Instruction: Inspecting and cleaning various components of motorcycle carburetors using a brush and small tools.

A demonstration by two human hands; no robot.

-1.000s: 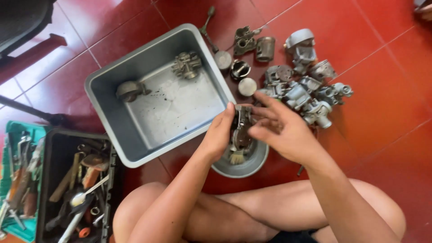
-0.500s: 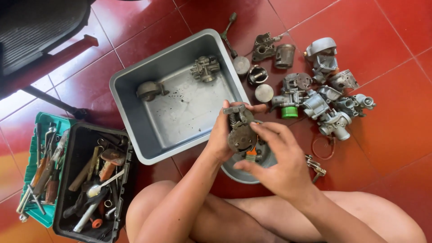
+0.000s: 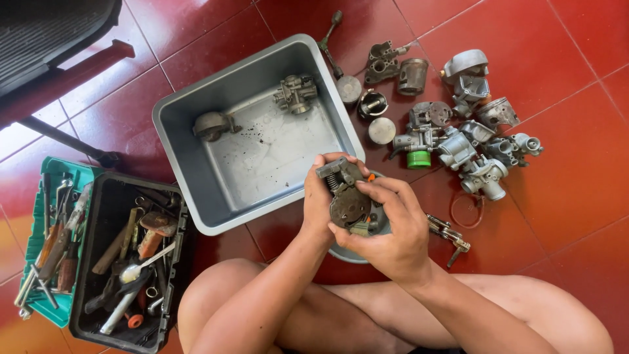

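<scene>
Both hands hold a dirty grey metal carburetor (image 3: 346, 194) with a small spring on top, just above a round metal bowl (image 3: 347, 254) on the red tile floor. My left hand (image 3: 321, 200) grips its left side. My right hand (image 3: 393, 226) wraps it from the right and below, thumb across the round face. I sit cross-legged, knees under the hands.
A grey rectangular tub (image 3: 196, 196) lies ahead with two metal parts (image 3: 296, 93) inside. A pile of carburetors and pistons (image 3: 458, 141) lies to the right, keys (image 3: 449, 234) near the bowl. A black toolbox (image 3: 128, 255) and green tray (image 3: 49, 236) are on the left.
The view has shifted, so everything sits further right and lower in the frame. My right hand has slid lower around the carburetor; both hands keep hold of it.
</scene>
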